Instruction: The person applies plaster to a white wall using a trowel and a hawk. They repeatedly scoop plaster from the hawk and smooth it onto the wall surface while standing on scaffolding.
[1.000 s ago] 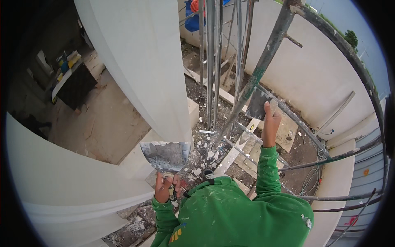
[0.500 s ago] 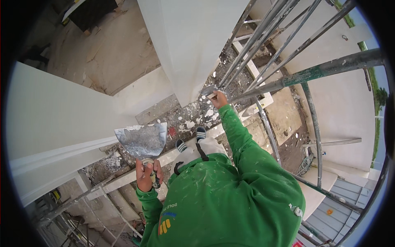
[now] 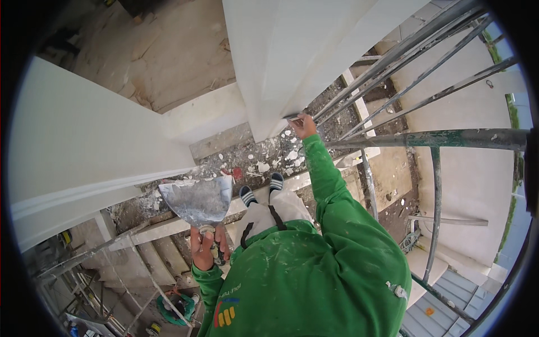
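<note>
My left hand (image 3: 209, 248) is closed round the handle of a wide putty knife (image 3: 199, 199), its broad grey blade smeared with white filler along the far edge. It is held in front of my left side, blade pointing away from me. Farther out, my right hand (image 3: 305, 128) grips a smaller putty knife (image 3: 292, 117), seen nearly edge-on at the lower part of a pale column (image 3: 281, 62). The blade appears to touch the column face; its handle is hidden in my fingers. White spatter marks my green sleeves.
Scaffold tubes (image 3: 449, 139) run along my right. Striped sandals (image 3: 276, 181) show on my feet beside a ledge littered with white chips (image 3: 263, 167). A low white wall (image 3: 95, 135) stands at left. Far below at lower left is another person in green (image 3: 175, 308).
The smaller putty knife has turned from showing its flat face to nearly edge-on against the column. My view has shifted, bringing the person below into sight. The wide putty knife stays in my left hand.
</note>
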A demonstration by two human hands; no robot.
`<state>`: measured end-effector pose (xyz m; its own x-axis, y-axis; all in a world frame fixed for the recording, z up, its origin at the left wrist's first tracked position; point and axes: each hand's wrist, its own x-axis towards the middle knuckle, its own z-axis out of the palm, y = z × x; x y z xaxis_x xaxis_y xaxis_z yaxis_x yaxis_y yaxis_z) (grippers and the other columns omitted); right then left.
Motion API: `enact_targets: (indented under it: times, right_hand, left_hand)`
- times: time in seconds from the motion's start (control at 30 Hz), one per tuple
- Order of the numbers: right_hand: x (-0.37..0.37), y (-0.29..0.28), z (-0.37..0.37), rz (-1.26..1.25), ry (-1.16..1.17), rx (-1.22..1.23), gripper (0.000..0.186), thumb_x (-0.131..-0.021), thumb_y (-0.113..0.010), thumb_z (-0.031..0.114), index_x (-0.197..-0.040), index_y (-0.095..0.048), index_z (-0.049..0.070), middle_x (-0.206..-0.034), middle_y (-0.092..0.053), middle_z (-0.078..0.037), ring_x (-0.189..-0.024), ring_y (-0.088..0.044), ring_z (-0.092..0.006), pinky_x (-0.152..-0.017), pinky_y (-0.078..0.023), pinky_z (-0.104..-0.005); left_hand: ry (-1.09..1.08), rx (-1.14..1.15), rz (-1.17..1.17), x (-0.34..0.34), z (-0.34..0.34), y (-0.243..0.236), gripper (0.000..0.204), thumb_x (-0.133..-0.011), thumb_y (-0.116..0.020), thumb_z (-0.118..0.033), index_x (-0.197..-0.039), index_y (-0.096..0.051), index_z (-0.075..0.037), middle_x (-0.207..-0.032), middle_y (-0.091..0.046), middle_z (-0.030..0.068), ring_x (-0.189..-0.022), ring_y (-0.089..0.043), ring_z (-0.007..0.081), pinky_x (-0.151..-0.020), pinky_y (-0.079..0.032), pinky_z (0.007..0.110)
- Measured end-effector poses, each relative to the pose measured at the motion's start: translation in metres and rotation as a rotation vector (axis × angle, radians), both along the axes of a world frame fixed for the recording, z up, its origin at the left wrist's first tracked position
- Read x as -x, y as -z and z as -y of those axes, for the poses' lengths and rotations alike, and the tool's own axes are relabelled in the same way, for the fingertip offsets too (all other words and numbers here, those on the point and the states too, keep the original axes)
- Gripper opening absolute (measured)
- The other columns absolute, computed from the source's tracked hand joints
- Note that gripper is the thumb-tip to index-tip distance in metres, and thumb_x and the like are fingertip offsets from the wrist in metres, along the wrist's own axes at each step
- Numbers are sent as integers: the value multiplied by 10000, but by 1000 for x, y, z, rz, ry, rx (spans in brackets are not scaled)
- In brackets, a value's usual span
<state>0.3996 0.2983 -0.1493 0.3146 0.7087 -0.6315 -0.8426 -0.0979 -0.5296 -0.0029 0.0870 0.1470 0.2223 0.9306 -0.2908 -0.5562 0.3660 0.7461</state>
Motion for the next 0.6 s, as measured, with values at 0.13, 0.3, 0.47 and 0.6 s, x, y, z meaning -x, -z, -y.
enact_targets:
  times: [0.13,0.3,0.47,0.6]
  right_hand:
    - [5,-104,1,90,-109,-177,240,-875,-501,37,-1092,-471,-64,-1108,-507,-192,-1072,-521,-332,-1027,-461,-509]
    - [8,-239,16,185,-78,-328,266,-884,-521,28,-1125,-461,-67,-1152,-475,-183,-1072,-505,-333,-1022,-462,-513]
    - [5,-355,23,205,-68,-448,370,-916,-559,71,-1167,-389,-141,-1226,-379,-288,-1214,-430,-387,-1069,-450,-451]
    - [6,-438,19,329,-58,-481,460,-901,-585,63,-1184,-328,-191,-1202,-379,-281,-1195,-441,-398,-1049,-476,-427]
  left_hand:
    - [68,-57,76,11,-18,5,320,-982,-454,-140,-1280,-341,-110,-811,-414,95,-522,-478,171,-333,-452,280]
    - [246,-115,152,26,-43,16,391,-985,-489,-172,-1325,-303,-123,-807,-432,91,-564,-501,166,-364,-457,288]
    - [414,-158,184,38,-63,23,337,-991,-486,-178,-1274,-320,-98,-830,-441,92,-593,-504,153,-406,-470,281]
    - [493,-225,235,41,-73,20,338,-998,-474,-190,-1279,-317,-89,-832,-443,91,-601,-500,152,-416,-468,273]
